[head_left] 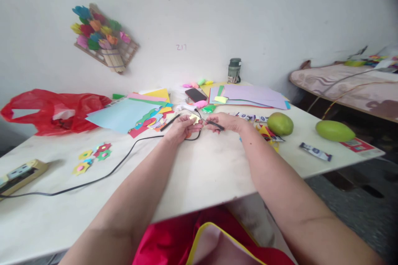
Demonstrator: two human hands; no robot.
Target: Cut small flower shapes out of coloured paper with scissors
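My left hand (182,127) rests on the white table (202,174) and pinches a small pale yellow paper piece (195,118) between its fingertips. My right hand (225,122) lies just right of it and grips a thin dark tool (214,124) that points toward the paper piece; whether it is scissors or a pen I cannot tell. A black cable (102,174) runs under my left hand to the left edge. Both forearms stretch over the table's near side.
Coloured paper sheets (124,114) and cut scraps lie behind my hands, with a phone (195,95) and purple sheets (251,95). Two green mangoes (280,124) (335,130) sit at the right. Paper flowers (93,157), a power strip (18,174) and a red bag (52,109) lie left.
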